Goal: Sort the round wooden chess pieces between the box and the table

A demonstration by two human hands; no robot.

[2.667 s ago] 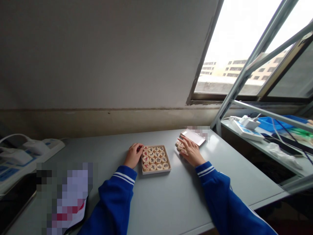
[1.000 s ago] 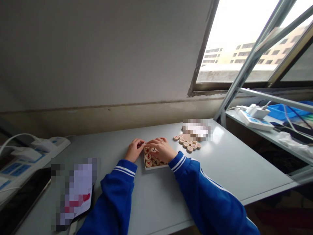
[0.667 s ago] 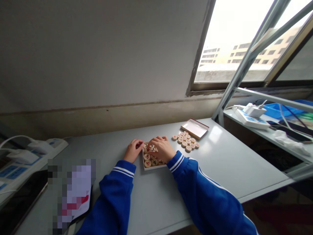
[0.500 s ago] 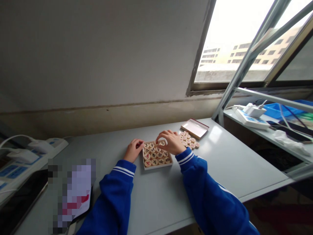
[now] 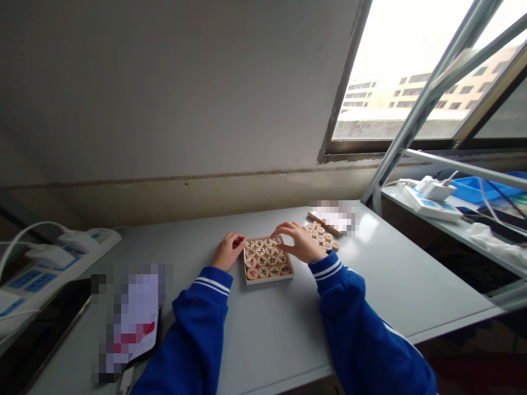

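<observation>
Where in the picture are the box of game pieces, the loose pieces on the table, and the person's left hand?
Box (image 5: 268,279): head view, near rim.
Loose pieces (image 5: 325,237): head view, middle of the cluster.
Left hand (image 5: 225,254): head view, back of hand.

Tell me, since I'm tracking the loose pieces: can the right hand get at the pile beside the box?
Probably yes. The right hand sits between the box and the loose pieces, nothing blocking.

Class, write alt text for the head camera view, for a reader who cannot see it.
A left hand steadies a shallow box of round wooden xiangqi pieces on a grey table, while the right hand hovers at its far right corner. Loose pieces lie beside it.
</observation>
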